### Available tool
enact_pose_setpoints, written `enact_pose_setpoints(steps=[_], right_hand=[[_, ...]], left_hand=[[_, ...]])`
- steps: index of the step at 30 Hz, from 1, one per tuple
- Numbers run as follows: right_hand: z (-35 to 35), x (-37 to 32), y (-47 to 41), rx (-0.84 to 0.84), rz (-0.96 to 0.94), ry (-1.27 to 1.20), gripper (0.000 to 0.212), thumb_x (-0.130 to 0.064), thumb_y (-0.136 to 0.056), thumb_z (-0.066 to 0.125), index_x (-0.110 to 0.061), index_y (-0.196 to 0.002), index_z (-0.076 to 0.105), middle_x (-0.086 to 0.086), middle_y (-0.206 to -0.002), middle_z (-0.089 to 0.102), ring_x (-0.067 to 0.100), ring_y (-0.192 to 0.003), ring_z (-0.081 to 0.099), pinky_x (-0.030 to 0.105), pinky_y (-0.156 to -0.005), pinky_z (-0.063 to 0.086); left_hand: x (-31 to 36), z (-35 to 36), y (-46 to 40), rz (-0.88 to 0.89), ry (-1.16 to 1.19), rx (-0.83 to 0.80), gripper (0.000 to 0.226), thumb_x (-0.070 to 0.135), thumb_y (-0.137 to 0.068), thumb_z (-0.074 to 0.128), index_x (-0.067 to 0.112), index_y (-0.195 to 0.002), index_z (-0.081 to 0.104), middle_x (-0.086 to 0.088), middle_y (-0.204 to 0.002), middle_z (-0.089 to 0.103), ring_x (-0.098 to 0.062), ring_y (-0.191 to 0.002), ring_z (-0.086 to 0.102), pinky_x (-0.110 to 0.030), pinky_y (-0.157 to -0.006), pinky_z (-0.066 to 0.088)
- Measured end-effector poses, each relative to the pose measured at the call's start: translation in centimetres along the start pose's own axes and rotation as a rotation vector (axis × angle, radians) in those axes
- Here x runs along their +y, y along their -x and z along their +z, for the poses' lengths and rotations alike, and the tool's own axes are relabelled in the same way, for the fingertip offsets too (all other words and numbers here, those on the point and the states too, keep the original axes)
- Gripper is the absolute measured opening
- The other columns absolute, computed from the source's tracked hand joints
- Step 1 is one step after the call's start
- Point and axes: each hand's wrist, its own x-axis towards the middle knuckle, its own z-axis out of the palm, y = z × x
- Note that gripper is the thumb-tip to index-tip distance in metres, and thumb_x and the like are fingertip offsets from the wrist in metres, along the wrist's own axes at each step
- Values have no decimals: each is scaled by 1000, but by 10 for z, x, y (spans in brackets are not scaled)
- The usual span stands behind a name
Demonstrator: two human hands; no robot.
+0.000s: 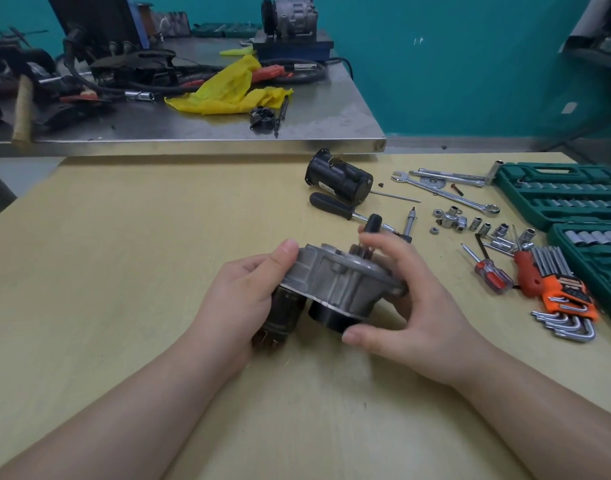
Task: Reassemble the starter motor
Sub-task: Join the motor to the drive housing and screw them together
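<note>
Here, above the pale wooden table (131,237), the left hand (241,289) and right hand (411,303) both grip the grey cast-aluminium starter housing (335,275), fingers curled around its ends. Farther back lies a black cylindrical motor casing (342,178), right of it scattered chrome sockets (484,228).

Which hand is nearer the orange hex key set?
Right. The right hand grips the starter housing just left of the hex key set; the left hand holds the housing's far side.

- No text, brand or number can be read anywhere.
- The orange hex-key holder (570,289) at the right bears dark markings, too blurred to read.
</note>
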Motion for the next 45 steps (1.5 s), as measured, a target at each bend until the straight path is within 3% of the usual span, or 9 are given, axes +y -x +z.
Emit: enact_pose_setpoints(steps=[5, 11, 17, 22, 27, 33, 37, 41, 45], right_hand=[[2, -8, -3, 88, -126, -35, 117, -49, -67, 97, -45, -160, 25, -14, -160, 43, 21, -150, 45, 45, -120, 41], [-7, -14, -6, 148, -74, -109, 99, -30, -61, 98, -36, -147, 49, -5, -133, 69, 23, -124, 68, 32, -98, 56], [-22, -30, -14, -90, 43, -268, 86, -17, -63, 95, -24, -142, 60, 13, -129, 73, 35, -120, 70, 47, -94, 61], [-20, -54, -36, -172, 147, -179, 84, -28, -56, 97, -35, -134, 67, -2, -135, 70, 27, -118, 72, 55, -92, 62], [-6, -74, -60, -188, 178, -59, 82, -44, -53, 96, -42, -130, 68, -13, -134, 67, 22, -116, 72, 52, -90, 63], [11, -85, -85, -164, 97, 56, 66, -56, -70, 85, -41, -132, 66, -21, -130, 70, 1, -125, 63, 36, -101, 57], [-4, -70, -124, 117, 151, 65, 48, -63, -83, 69, -36, -123, 70, -21, -115, 76, -6, -106, 69, 24, -88, 53], [-33, -26, -181, 334, 342, 300, 42, -30, -93, 74, -24, -134, 67, -10, -121, 70, 14, -118, 65, 33, -98, 51], [-39, 15, -218, 175, 503, 607, 68, -41, -90, 75, -21, -151, 52, 6, -138, 63, 26, -113, 62, 41, -96, 54]], left_hand=[[4, 5, 4, -160, 279, -69, 61, 70, -76, 79, 18, -107, 88, -13, -98, 81, -24, -71, 75, -31, -56, 59], [2, 6, 14, -318, 354, -399, 45, 50, -89, 83, 15, -118, 83, -14, -105, 77, -25, -77, 74, -40, -68, 63], [-7, -10, 12, -404, 355, -707, 64, 38, -81, 94, 6, -134, 76, -19, -129, 75, -32, -111, 75, -49, -100, 60], [-16, -14, 11, -362, 503, -841, 50, 38, -100, 77, 15, -144, 70, -13, -139, 72, -29, -126, 70, -47, -112, 52], [-24, -15, 8, -264, 641, -842, 74, 52, -92, 82, 18, -154, 60, -28, -151, 59, -39, -132, 65, -54, -112, 51], [-19, -13, 5, -163, 809, -658, 85, 50, -55, 107, 9, -125, 80, -22, -106, 76, -39, -91, 79, -49, -80, 65], [-13, -14, -1, -200, 870, -515, 93, 50, -39, 111, 5, -115, 82, -20, -96, 74, -34, -80, 77, -47, -75, 66], [-9, -17, -8, -217, 910, -423, 96, 56, -40, 106, 3, -116, 81, -17, -95, 74, -29, -77, 77, -44, -73, 67], [-9, -18, -18, -225, 935, -368, 81, 66, -52, 91, 7, -107, 85, -13, -95, 75, -27, -76, 77, -42, -72, 66]])
